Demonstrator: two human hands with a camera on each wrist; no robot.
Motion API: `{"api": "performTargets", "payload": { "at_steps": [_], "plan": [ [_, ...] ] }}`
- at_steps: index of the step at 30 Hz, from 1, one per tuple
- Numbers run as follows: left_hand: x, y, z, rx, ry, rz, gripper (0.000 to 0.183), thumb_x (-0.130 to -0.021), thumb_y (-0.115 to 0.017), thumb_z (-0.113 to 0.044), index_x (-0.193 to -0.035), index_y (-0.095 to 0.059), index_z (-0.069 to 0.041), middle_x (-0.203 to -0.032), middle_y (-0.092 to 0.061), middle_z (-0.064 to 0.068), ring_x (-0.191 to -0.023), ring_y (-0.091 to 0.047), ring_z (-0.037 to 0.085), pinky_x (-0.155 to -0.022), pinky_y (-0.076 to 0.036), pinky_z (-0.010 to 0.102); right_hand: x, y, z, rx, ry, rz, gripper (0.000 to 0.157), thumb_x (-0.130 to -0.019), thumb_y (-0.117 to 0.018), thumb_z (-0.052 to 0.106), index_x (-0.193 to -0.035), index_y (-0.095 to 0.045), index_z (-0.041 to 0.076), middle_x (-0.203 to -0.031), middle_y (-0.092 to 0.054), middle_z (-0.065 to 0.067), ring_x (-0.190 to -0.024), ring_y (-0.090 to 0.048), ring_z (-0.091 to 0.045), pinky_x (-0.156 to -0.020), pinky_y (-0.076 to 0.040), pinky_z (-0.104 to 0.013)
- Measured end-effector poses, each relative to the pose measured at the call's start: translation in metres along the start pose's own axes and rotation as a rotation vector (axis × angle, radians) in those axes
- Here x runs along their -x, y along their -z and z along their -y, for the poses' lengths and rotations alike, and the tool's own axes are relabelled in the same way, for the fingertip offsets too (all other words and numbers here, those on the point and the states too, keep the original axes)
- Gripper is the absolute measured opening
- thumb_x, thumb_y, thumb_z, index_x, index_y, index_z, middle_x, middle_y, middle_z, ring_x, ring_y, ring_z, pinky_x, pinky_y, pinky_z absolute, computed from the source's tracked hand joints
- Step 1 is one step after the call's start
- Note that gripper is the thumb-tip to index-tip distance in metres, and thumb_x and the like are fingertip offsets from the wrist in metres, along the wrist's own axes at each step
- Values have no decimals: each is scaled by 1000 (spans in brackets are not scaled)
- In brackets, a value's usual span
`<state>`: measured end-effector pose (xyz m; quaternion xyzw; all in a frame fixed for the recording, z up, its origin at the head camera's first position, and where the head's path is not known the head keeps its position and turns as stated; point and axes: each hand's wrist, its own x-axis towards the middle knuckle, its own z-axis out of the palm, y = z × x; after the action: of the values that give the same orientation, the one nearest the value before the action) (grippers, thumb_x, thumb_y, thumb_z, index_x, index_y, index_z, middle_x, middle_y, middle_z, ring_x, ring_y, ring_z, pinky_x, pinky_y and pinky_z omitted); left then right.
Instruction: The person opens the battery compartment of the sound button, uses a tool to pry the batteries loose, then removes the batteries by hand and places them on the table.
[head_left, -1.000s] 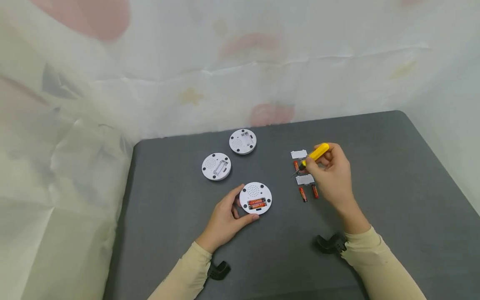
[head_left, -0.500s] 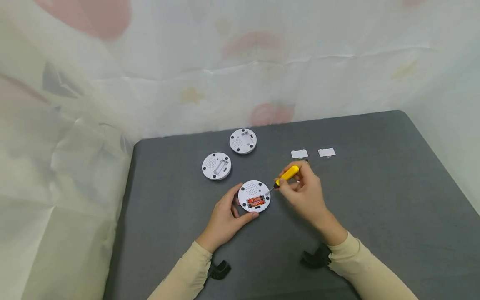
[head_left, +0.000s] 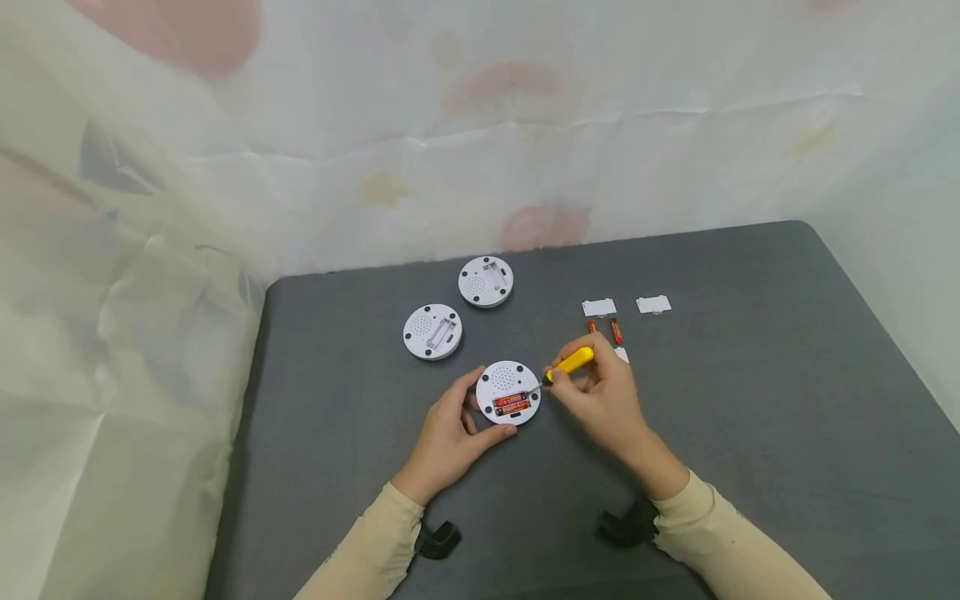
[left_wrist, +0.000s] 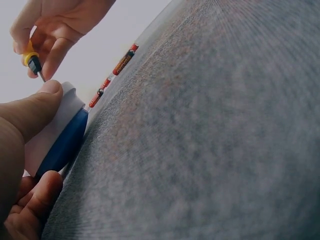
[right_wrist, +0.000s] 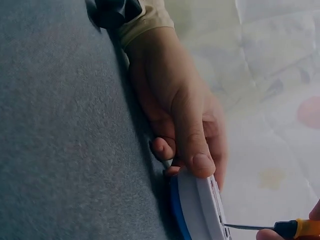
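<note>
My left hand (head_left: pixel 450 433) grips a round white device (head_left: pixel 501 379) by its left edge, thumb at the near rim and fingers at the far side. Two red batteries (head_left: pixel 512 403) lie side by side in its uncovered compartment. Below the white part, the device has a blue portion (left_wrist: pixel 67 142), seen in the left wrist view. In my right hand (head_left: pixel 609 404) a yellow-handled screwdriver (head_left: pixel 576 362) is pinched. Its thin metal shaft (right_wrist: pixel 250 226) slants down to the device, and the tip meets the face at the battery compartment's upper right end.
Two similar round devices (head_left: pixel 433 332) with uncovered compartments lie farther back on the dark table (head_left: pixel 337 400). White covers (head_left: pixel 599 307) and loose red batteries (head_left: pixel 617 331) lie beyond my right hand, which partly hides some. Hanging fabric (head_left: pixel 300 200) borders the table.
My right hand has carried the screwdriver left from above the covers and batteries to the device, bringing its tip to the compartment. My left hand and the device have barely shifted.
</note>
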<state>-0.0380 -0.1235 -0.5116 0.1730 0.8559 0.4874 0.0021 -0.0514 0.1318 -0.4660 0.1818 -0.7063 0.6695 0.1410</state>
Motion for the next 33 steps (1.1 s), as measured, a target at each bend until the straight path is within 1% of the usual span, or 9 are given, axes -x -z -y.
{"api": "performTargets", "payload": {
  "at_steps": [2, 6, 12, 15, 18, 21, 24, 26, 33],
  "plan": [
    [0, 1, 0, -1, -3, -1, 92, -81, -101, -27, -158, -54, -14, -100, -61, -4, -63, -55, 6, -61, -52, 25, 3, 1, 0, -31, -28, -2, 27, -89, -66, -24, -110, -58, -10, -100, -66, -23, -86, -79, -30, -69, -66, -36],
    [1, 2, 0, -3, 1, -1, 92, -80, -101, -27, -158, -54, -13, -100, -62, -5, -63, -55, 7, -61, -52, 25, 7, 2, -2, -120, -115, -21, 22, -94, -64, -23, -112, -54, -13, -103, -62, -28, -93, -79, -29, -74, -66, -42],
    [1, 2, 1, -18, 19, 6, 93, -81, -101, -28, -159, -53, -13, -101, -61, -5, -64, -55, 7, -62, -52, 26, 9, 5, -9, -281, -259, -104, 19, -100, -60, -18, -115, -49, -16, -106, -58, -34, -98, -78, -38, -76, -65, -52],
    [2, 2, 1, -26, 29, 18, 93, -82, -100, -28, -160, -52, -12, -101, -61, -5, -65, -55, 7, -63, -52, 26, 9, 6, -11, -332, -299, -136, 22, -100, -59, -19, -118, -46, -19, -107, -56, -36, -99, -77, -45, -76, -64, -54],
    [2, 2, 0, -29, 35, 25, 93, -83, -100, -30, -160, -51, -12, -102, -60, -5, -66, -55, 7, -63, -52, 26, 9, 7, -11, -355, -315, -159, 24, -100, -57, -20, -119, -43, -20, -108, -56, -36, -100, -77, -48, -77, -64, -55],
    [2, 2, 0, -28, 39, 24, 93, -83, -100, -29, -160, -52, -12, -102, -60, -5, -66, -55, 7, -63, -52, 26, 8, 8, -10, -348, -318, -161, 24, -100, -57, -19, -120, -43, -18, -110, -53, -39, -101, -76, -48, -77, -64, -55],
    [2, 2, 1, -22, 40, 19, 92, -82, -100, -28, -159, -52, -11, -102, -61, -5, -65, -55, 7, -63, -52, 26, 7, 9, -8, -333, -318, -146, 25, -101, -57, -18, -121, -42, -19, -114, -49, -45, -103, -76, -49, -78, -64, -54],
    [2, 2, 1, -20, 39, 15, 92, -82, -101, -27, -158, -53, -10, -102, -61, -5, -65, -55, 7, -63, -52, 26, 7, 9, -8, -327, -320, -141, 25, -101, -57, -17, -121, -42, -19, -115, -47, -47, -104, -75, -50, -78, -64, -53],
    [0, 1, 0, -20, 35, 16, 91, -82, -101, -28, -157, -51, -10, -102, -63, -5, -64, -56, 6, -62, -53, 26, 6, 11, -10, -326, -304, -141, 26, -99, -55, -20, -121, -41, -21, -112, -49, -44, -101, -76, -49, -77, -65, -54]
  ]
}}
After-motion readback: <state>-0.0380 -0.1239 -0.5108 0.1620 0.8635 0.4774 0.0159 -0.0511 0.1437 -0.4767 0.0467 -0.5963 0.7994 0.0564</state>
